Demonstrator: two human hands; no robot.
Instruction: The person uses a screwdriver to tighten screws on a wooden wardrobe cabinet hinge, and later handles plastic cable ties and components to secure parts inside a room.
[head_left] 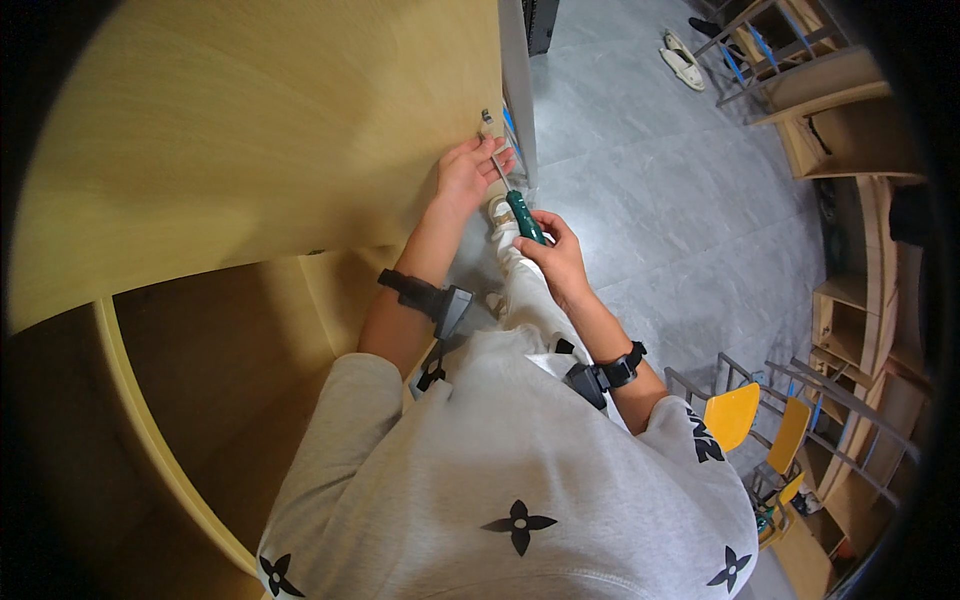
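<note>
A screwdriver (524,216) with a dark green handle and a thin metal shaft slants up and left in front of me. My right hand (557,257) is closed around the lower part of its handle. Higher up, my left hand (467,178) has its curled fingers about the shaft near the tip; exactly what the fingertips pinch is hard to make out. Just beyond the left fingertips, a small metal fitting (487,116) sits near the right edge of a large light wooden panel (300,120).
Below the panel on the left is an open wooden compartment (220,350). Grey tiled floor (660,210) stretches to the right. Yellow chairs (732,415), wooden shelving (850,290) and pale shoes (682,62) stand along the right side. My leg (530,285) is below my hands.
</note>
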